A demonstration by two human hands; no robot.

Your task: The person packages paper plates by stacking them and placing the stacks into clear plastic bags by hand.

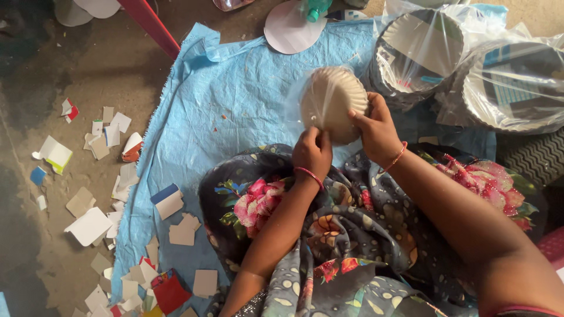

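Both hands clamp a stack of fluted paper plates (332, 103) in thin plastic wrap: the left hand (312, 151) pinches its lower edge, the right hand (377, 130) grips its right rim. Two wrapped plate bundles (470, 64) lie just beyond on the blue sheet (235, 94). Both wrists bend upward, forearms reaching over a floral lap.

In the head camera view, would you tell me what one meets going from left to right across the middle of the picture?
Scattered card scraps on the floor → blue plastic sheet → left hand → stack of fluted paper plates → right hand → bagged plate stacks.
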